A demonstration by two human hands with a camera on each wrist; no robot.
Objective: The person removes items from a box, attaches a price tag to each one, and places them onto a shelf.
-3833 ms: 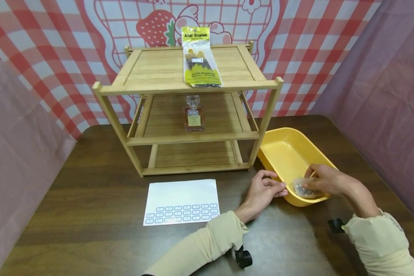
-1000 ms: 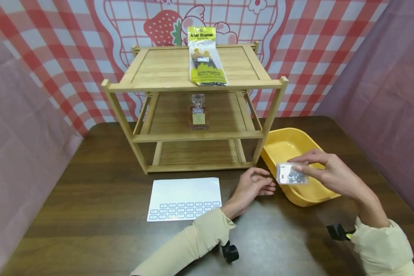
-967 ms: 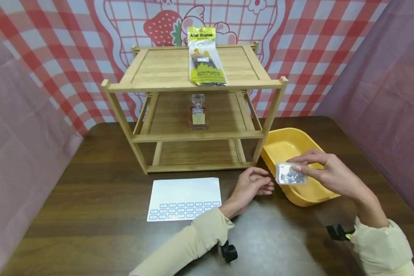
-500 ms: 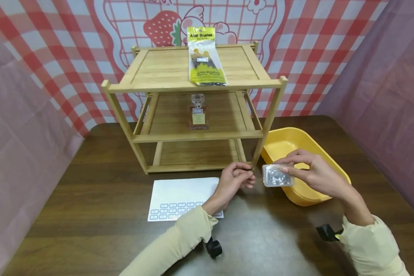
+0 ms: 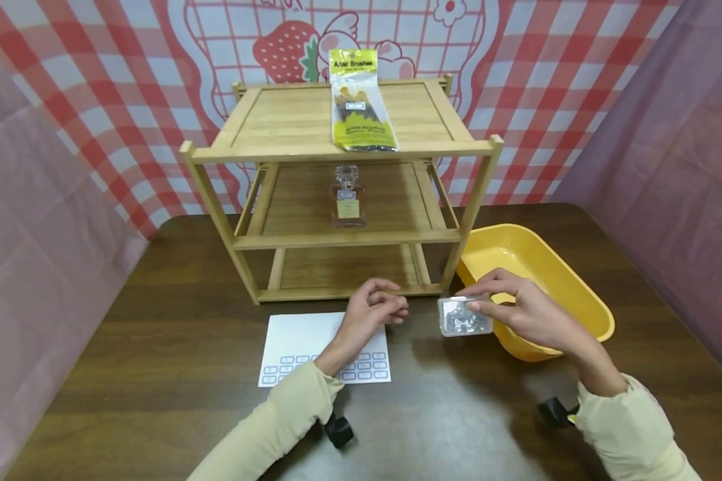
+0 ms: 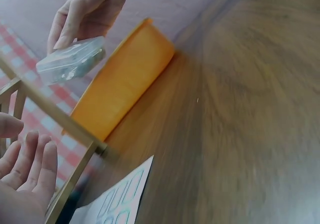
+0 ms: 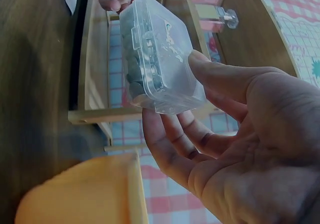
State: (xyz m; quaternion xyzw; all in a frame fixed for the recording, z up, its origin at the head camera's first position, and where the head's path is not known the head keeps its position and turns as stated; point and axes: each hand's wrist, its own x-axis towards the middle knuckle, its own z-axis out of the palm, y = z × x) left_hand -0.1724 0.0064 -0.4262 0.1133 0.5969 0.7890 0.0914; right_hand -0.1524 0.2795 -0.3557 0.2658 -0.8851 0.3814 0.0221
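Head view: right hand [image 5: 526, 312] pinches a small clear plastic box [image 5: 464, 316] between thumb and fingers, holding it in the air above the table [image 5: 156, 374], just off the left rim of the yellow tub [image 5: 583, 300] and in front of the wooden shelf rack [image 5: 343, 143]. Left hand [image 5: 370, 312] holds nothing, fingers loosely curled, hovering over the top right corner of the white label sheet [image 5: 289, 337], near the rack's bottom front rail. Brush packet [image 5: 358, 100] lies on the top shelf at its front edge; small glass bottle [image 5: 346, 198] stands on the middle shelf.

Left wrist view: left hand at the bottom left corner, fingers [image 6: 35, 164] relaxed and fairly straight, nothing in them. Right hand with box up top, tub beyond the rack post. Picture is motion-blurred.

Right wrist view: box close up, thumb on one face, fingers [image 7: 170, 144] under the other, lid closed, small dark bits inside. Bottle visible beyond, on its shelf.
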